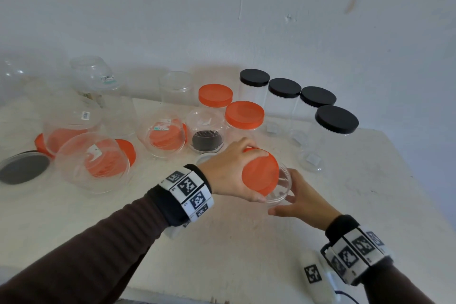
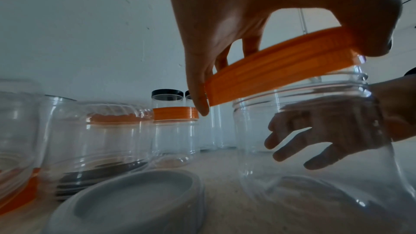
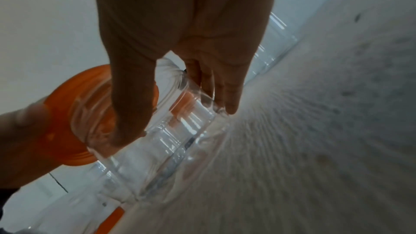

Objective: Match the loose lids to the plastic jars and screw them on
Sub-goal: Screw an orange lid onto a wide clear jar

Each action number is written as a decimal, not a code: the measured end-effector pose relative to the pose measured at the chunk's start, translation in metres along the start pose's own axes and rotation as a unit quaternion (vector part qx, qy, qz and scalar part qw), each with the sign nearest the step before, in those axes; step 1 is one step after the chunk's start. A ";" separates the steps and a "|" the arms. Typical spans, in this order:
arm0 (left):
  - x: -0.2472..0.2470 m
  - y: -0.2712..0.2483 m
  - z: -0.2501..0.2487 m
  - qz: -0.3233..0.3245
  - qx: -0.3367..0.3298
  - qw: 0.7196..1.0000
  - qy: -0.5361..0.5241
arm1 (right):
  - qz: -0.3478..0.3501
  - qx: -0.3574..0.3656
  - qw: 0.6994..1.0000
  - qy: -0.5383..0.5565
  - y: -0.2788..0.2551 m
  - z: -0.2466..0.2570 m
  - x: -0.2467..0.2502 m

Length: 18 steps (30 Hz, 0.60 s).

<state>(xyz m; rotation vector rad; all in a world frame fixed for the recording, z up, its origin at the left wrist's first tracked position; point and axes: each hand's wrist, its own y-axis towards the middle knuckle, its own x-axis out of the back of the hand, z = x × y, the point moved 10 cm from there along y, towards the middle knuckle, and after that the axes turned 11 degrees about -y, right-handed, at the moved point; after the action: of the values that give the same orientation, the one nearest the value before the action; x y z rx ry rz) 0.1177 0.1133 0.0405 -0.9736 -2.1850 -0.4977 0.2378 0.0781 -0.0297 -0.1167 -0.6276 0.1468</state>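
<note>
My left hand [image 1: 229, 170] grips an orange lid [image 1: 260, 173] by its rim and holds it tilted over the mouth of a clear plastic jar [image 1: 281, 187] standing on the table. In the left wrist view the orange lid [image 2: 279, 70] sits askew on the jar's threaded neck [image 2: 315, 92]. My right hand [image 1: 299, 198] wraps round the jar's side, with thumb and fingers [image 3: 133, 106] curled on the clear jar [image 3: 162, 141]. The left hand's thumb [image 2: 198, 84] and fingers pinch the lid's edge.
Several clear jars stand at the back: black-lidded ones [image 1: 336, 119] on the right, orange-lidded ones [image 1: 244, 115] in the middle. Upturned jars cover orange lids [image 1: 103, 158] and a black lid [image 1: 207, 139] on the left. A white lid [image 2: 135, 200] lies near my left wrist.
</note>
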 end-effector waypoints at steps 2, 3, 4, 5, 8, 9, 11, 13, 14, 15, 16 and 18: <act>-0.002 0.005 -0.005 0.008 -0.005 1.000 0.014 | 0.000 0.002 1.000 0.008 0.000 0.000 -0.001; -0.003 0.008 -0.008 0.011 -0.007 1.000 0.022 | 0.000 0.003 1.000 0.007 -0.001 0.001 -0.001; -0.005 0.010 -0.010 0.013 -0.010 0.999 0.029 | -0.001 0.004 1.000 0.007 -0.001 0.002 -0.001; -0.006 0.012 -0.012 0.015 -0.012 0.999 0.035 | -0.002 0.005 1.000 0.006 -0.001 0.003 0.000; -0.013 0.018 -0.019 0.027 -0.023 0.998 0.059 | -0.008 0.007 1.000 -0.002 -0.002 0.006 0.000; -0.016 0.020 -0.021 0.035 -0.026 0.996 0.074 | -0.010 0.006 1.000 -0.007 -0.002 0.007 0.000; -0.022 0.023 -0.023 0.049 -0.029 0.993 0.101 | -0.012 0.003 1.000 -0.009 -0.002 0.008 0.001; -0.025 0.025 -0.022 0.056 -0.028 0.992 0.108 | -0.011 0.001 1.000 -0.008 -0.002 0.008 0.001; -0.026 0.026 -0.022 0.058 -0.028 0.992 0.109 | -0.009 0.001 1.000 -0.010 -0.003 0.008 0.001; -0.027 0.026 -0.023 0.059 -0.030 0.992 0.109 | -0.008 0.000 1.000 -0.012 -0.003 0.008 0.000; -0.027 0.026 -0.023 0.059 -0.031 0.992 0.109 | -0.007 0.000 1.000 -0.014 -0.003 0.008 0.000; -0.027 0.026 -0.022 0.059 -0.032 0.992 0.105 | -0.007 -0.001 1.000 -0.019 -0.003 0.008 -0.001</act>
<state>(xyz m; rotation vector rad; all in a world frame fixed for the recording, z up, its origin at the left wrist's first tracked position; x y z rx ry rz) 0.1597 0.1038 0.0383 -1.0290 -1.9237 -0.5898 0.2331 0.0757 -0.0235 -0.1114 -0.6657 0.1349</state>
